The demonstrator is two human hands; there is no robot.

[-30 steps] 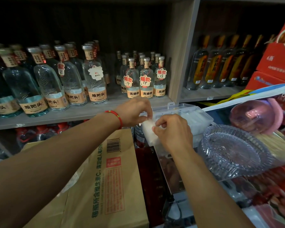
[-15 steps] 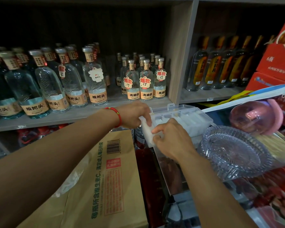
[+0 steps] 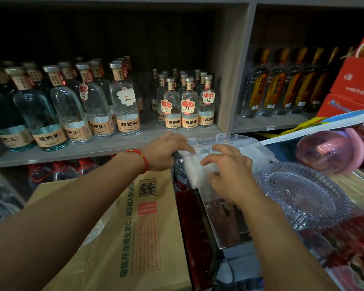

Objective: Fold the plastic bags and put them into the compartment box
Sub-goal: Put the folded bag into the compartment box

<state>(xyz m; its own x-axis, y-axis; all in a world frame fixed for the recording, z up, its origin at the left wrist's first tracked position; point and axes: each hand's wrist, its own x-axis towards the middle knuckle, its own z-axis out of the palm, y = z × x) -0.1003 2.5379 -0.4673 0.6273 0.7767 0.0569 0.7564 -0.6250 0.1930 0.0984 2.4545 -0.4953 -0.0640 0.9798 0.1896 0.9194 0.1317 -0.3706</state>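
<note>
While left hand (image 3: pixel 166 152) steadies compartment box (image 3: pixel 259 153), right hand (image 3: pixel 229 175), fingers spread, seemingly presses folded plastic bag (image 3: pixel 192 173) beneath fingertips; next: seat it.

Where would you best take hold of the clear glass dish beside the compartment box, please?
Probably at the near rim of the glass dish, coming from the person's side. It lies flat and shallow with a raised ribbed edge for fingers to hook under, and the compartment box and pink ball crowd its far side.

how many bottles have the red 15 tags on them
3, side by side in the small bottles' front row: left, middle, right. Bottles behind may hide more.
</note>
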